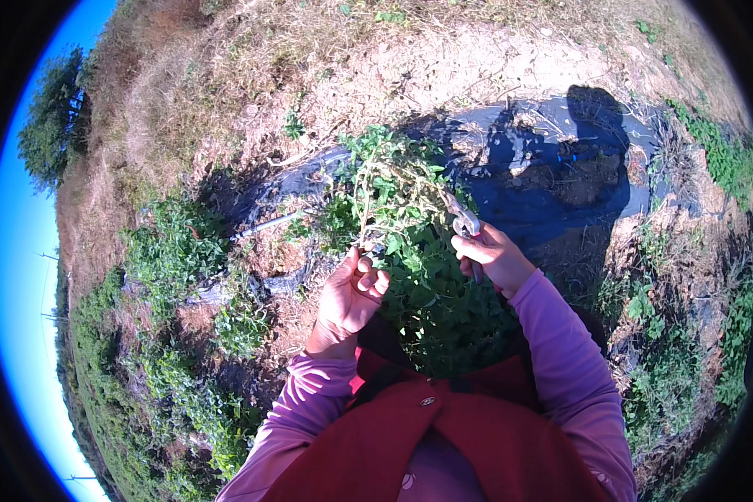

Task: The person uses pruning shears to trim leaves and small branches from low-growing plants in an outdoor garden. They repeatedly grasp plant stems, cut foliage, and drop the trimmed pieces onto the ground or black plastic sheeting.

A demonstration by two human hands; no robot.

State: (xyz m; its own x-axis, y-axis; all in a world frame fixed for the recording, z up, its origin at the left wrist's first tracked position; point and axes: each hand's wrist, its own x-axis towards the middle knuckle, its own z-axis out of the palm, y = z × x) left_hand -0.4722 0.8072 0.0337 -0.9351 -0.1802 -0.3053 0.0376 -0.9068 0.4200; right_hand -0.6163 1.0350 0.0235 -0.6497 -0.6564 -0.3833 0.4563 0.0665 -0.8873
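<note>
My left hand (350,301) pinches the lower end of a pale, dry-looking stem (365,210) between thumb and fingertips. From there the stem rises into a tangle of yellowish vines and green leaves (383,176). My right hand (492,258) grips a pair of pruning shears (466,223), its grey metal head pointing up and away from me. The shears' head is beside the right end of the tangle; whether the blades touch a stem cannot be told. Darker green foliage (439,295) fills the space between and below my hands.
Dark plastic mulch film (527,207), torn in places, covers the bed, with my shadow across it. A thin pale rod or tube (270,224) lies on the left. Leafy plants (176,238) grow left and right (671,370). Dry grass (238,63) and a tree (53,119) lie beyond.
</note>
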